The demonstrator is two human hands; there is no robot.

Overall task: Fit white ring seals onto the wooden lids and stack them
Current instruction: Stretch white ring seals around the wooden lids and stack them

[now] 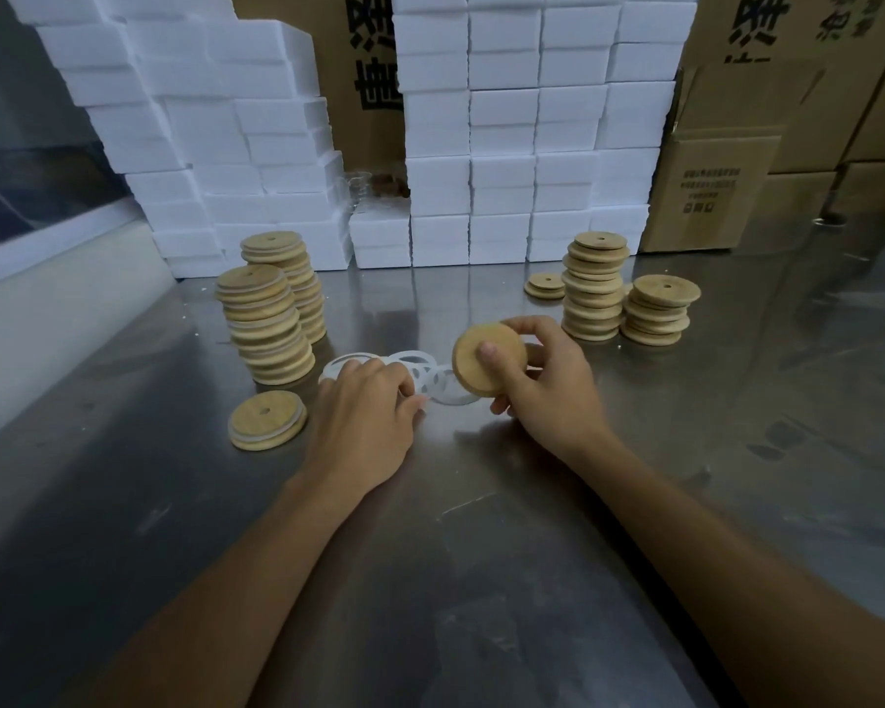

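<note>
Right hand (547,380) holds a wooden lid (486,357); left hand (369,401) touches white rings (410,362).

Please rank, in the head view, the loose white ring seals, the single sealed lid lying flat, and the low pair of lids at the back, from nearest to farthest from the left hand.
1. Loose white ring seals: right at the left hand's fingertips.
2. Single sealed lid: flat on the table, just left of the hand.
3. Low pair of lids: far back on the right, beside the tall stack.
</note>
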